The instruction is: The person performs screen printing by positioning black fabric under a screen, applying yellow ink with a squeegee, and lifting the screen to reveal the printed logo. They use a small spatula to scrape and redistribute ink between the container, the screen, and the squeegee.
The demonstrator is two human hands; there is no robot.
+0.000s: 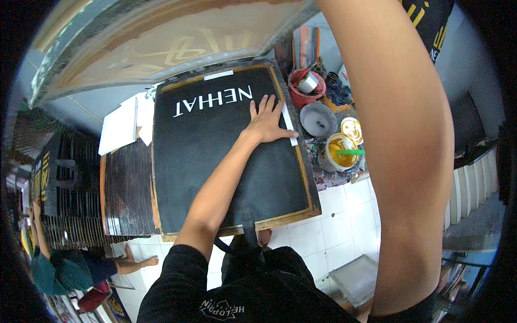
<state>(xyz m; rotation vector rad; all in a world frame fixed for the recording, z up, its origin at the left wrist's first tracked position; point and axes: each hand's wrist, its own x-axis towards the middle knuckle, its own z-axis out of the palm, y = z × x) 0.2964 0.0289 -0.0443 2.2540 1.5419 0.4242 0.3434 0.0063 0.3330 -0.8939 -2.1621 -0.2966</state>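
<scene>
My left hand (264,121) lies flat with fingers spread on black cloth, which looks like a tote bag (210,172) with a dark strap hanging off its near edge. White lettering, upside down from here, runs across the cloth's far part beside my fingertips. My thumb reaches over a white tape strip (287,121) on the right side. Under the cloth is a flat board with a wooden rim (314,207). Above its far end tilts a raised printing screen (107,67). My right arm (404,140) stretches up past the top edge; its hand is out of view.
On the right stand a red bucket (297,96), a grey bowl (318,120) and a tub of yellow ink (335,161) with a green-handled tool. White sheets (119,129) lie at the left. Another person (64,272) works at the far left, near hanging black printed cloth (40,177).
</scene>
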